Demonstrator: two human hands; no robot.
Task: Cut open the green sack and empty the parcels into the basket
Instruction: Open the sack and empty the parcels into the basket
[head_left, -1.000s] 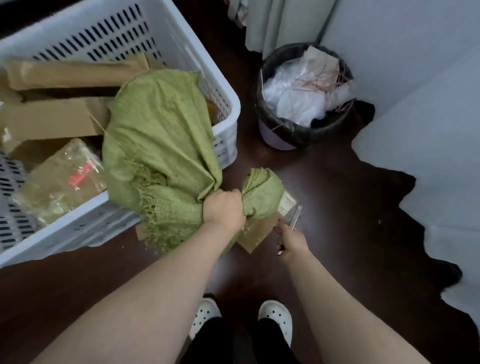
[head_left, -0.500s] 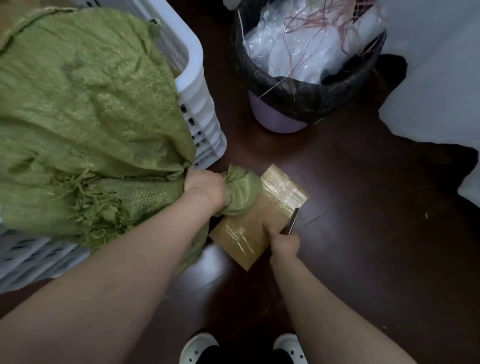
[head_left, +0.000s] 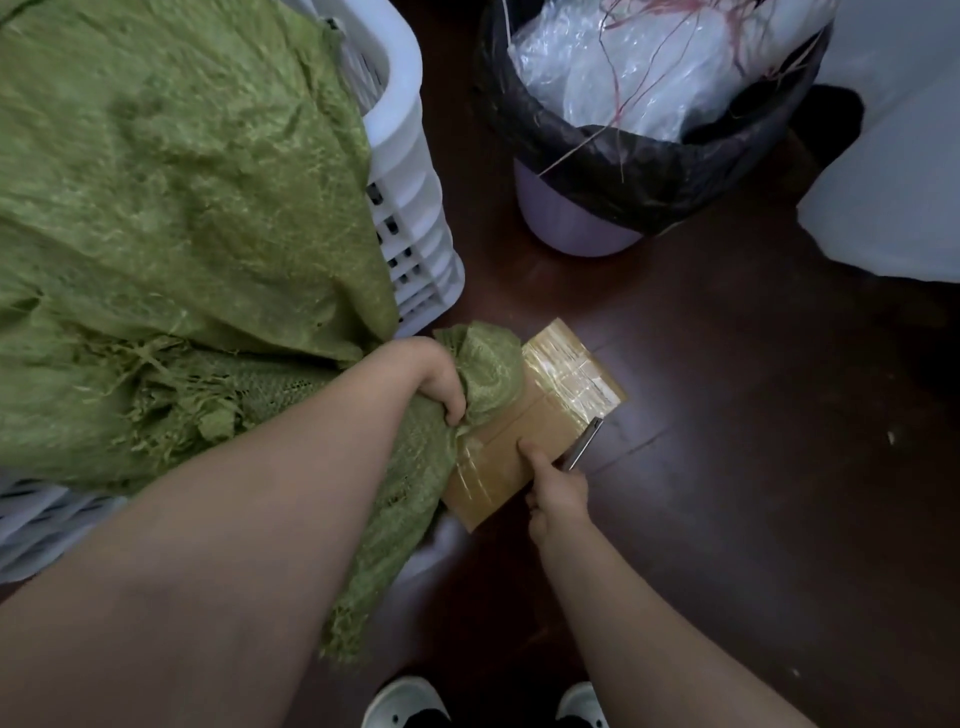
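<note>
The green woven sack (head_left: 171, 208) is draped over the white slatted basket (head_left: 405, 171) at the left and hides what is inside it. My left hand (head_left: 431, 376) grips a bunched end of the sack near the basket's corner. A flat brown taped parcel (head_left: 535, 421) lies on the dark floor just right of that hand. My right hand (head_left: 553, 486) presses on the parcel's near edge, thumb on top, and holds a slim metal cutter (head_left: 584, 444) alongside it.
A lilac waste bin (head_left: 576, 218) with a black liner, full of clear plastic and red string, stands at the back. A white sheet (head_left: 893, 197) covers the floor at the right. My white shoes (head_left: 405, 701) show at the bottom edge. Dark floor lies between.
The view dropped closer to the floor. The sack came up over the basket, and the parcel went from hanging under the sack to lying on the floor under my right hand.
</note>
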